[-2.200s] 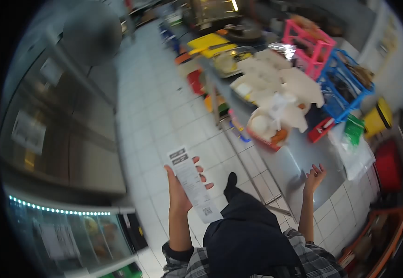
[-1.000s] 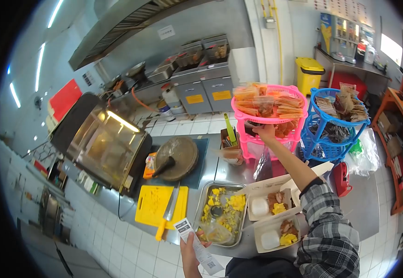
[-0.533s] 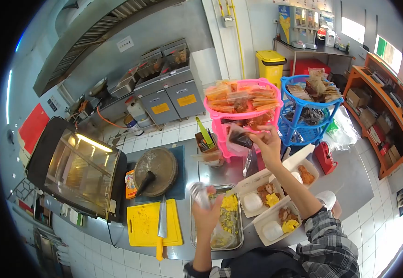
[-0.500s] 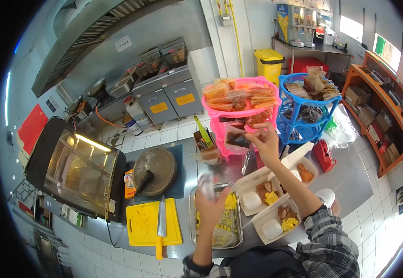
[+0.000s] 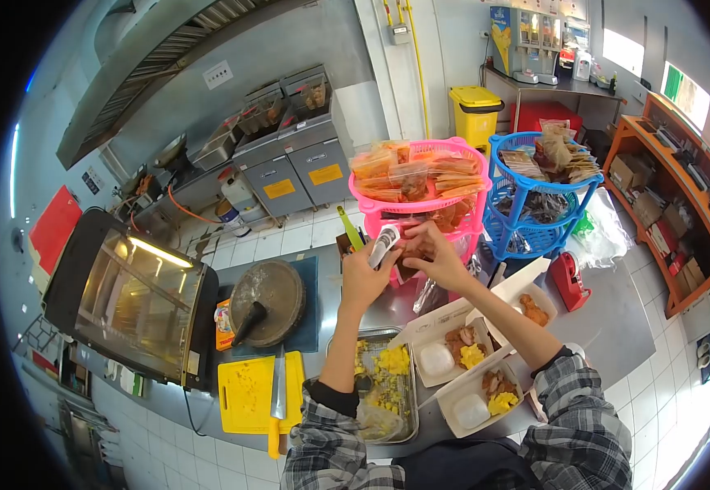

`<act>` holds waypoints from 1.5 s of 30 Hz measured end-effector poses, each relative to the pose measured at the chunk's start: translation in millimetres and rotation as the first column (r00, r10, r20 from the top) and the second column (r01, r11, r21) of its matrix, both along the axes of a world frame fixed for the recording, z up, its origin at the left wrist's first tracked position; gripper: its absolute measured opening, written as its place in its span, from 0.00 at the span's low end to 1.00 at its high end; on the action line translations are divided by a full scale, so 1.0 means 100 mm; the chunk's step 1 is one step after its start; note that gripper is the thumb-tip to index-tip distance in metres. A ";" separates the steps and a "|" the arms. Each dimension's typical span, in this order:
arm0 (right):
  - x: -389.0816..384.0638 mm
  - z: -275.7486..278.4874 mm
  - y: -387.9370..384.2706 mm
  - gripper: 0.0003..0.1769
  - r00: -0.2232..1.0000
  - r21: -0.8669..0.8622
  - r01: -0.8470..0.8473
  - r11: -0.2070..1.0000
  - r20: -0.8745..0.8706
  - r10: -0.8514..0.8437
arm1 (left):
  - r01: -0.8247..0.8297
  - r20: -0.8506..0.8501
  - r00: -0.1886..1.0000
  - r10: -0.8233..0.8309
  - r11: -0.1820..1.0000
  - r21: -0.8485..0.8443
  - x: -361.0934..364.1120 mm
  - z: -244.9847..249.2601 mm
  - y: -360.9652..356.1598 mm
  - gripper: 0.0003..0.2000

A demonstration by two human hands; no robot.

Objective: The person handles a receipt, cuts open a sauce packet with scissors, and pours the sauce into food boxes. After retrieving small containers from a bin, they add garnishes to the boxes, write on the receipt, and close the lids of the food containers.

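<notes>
My left hand [image 5: 365, 278] is closed around a small white packet with dark print [image 5: 384, 243]. My right hand [image 5: 438, 260] pinches a clear plastic sauce sachet with dark reddish-brown contents [image 5: 409, 260]. Both hands are close together before the pink basket [image 5: 461, 214], which is piled with orange-filled sachets [image 5: 383, 188]. Below them stand open takeaway boxes [image 5: 454, 415] holding white rice mounds, browned meat pieces and yellow egg. Under my left forearm, a metal tray [image 5: 410, 425] contains chopped yellow egg.
A knife [image 5: 278, 392] lies across a yellow cutting board [image 5: 240, 400], near a round chopping block [image 5: 277, 290]. At left stands a lit display warmer [image 5: 142, 302]. A blue tiered basket [image 5: 526, 204] and a red tape dispenser [image 5: 569, 282] are at right.
My left hand has risen from above the egg tray to meet my right hand. The right hand has moved slightly left and down with the sachet.
</notes>
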State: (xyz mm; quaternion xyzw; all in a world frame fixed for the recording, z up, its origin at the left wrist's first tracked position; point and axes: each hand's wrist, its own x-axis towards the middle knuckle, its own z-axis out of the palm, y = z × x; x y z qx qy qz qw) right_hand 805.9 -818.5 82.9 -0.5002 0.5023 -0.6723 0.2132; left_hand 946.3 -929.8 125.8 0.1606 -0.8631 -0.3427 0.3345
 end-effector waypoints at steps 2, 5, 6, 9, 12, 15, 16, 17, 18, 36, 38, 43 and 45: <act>-0.04 -0.07 -0.06 0.24 0.997 -0.034 0.065 0.997 -0.039 -0.066 | 0.035 0.000 0.999 -0.036 0.990 0.140 0.03 -0.05 -0.19 0.10; -0.11 0.09 -0.09 0.20 0.995 0.121 0.033 0.992 -0.101 -0.021 | 0.068 0.044 0.995 -0.090 0.932 0.356 0.15 -0.06 -0.41 0.11; -0.12 0.12 -0.13 0.19 0.979 0.117 0.006 0.993 -0.201 0.018 | 0.066 0.089 0.989 -0.116 0.897 0.436 0.19 -0.06 -0.43 0.12; -0.15 0.21 -0.19 0.17 0.943 0.141 -0.049 0.989 -0.320 0.092 | 0.207 -0.051 0.975 -0.218 0.789 0.579 0.13 -0.16 -0.41 0.11; -0.17 0.19 -0.25 0.16 0.899 0.178 -0.023 0.984 -0.427 0.098 | 0.159 0.054 0.975 -0.214 0.850 0.503 0.00 -0.35 -0.46 0.10; -0.16 0.19 -0.24 0.17 0.819 0.184 0.052 0.982 -0.570 0.064 | 0.162 -0.039 0.985 -0.169 0.818 0.552 -0.07 -0.41 -0.37 0.07; -0.16 0.18 -0.24 0.17 0.777 0.173 0.076 0.982 -0.628 0.050 | 0.160 -0.035 0.985 -0.169 0.815 0.557 -0.10 -0.47 -0.39 0.07; -0.17 0.15 -0.25 0.17 0.781 0.179 0.074 0.981 -0.623 0.055 | 0.154 -0.017 0.985 -0.173 0.822 0.548 -0.11 -0.53 -0.41 0.07; -0.18 0.12 -0.26 0.16 0.763 0.143 0.064 0.988 -0.644 0.044 | 0.146 0.003 0.985 -0.175 0.830 0.539 -0.12 -0.56 -0.41 0.08; -0.05 0.22 -0.07 0.30 0.669 0.026 0.075 0.997 -0.742 -0.032 | 0.252 -0.241 0.966 0.089 -0.133 0.959 -0.06 -0.48 -0.36 0.11; -0.03 0.16 -0.08 0.28 0.630 -0.016 0.005 1.000 -0.776 -0.015 | 0.349 -0.359 0.933 0.011 -0.271 0.897 0.03 -0.78 -0.55 0.13; -0.09 0.16 -0.21 0.24 0.780 0.084 0.012 0.996 -0.625 0.043 | -0.109 0.157 0.971 -0.179 0.253 0.961 0.18 -0.69 -0.34 0.13; -0.14 0.21 -0.29 0.22 0.835 0.224 -0.028 0.974 -0.531 0.146 | -0.090 0.114 0.993 -0.009 0.559 0.825 0.21 -1.00 -0.33 0.14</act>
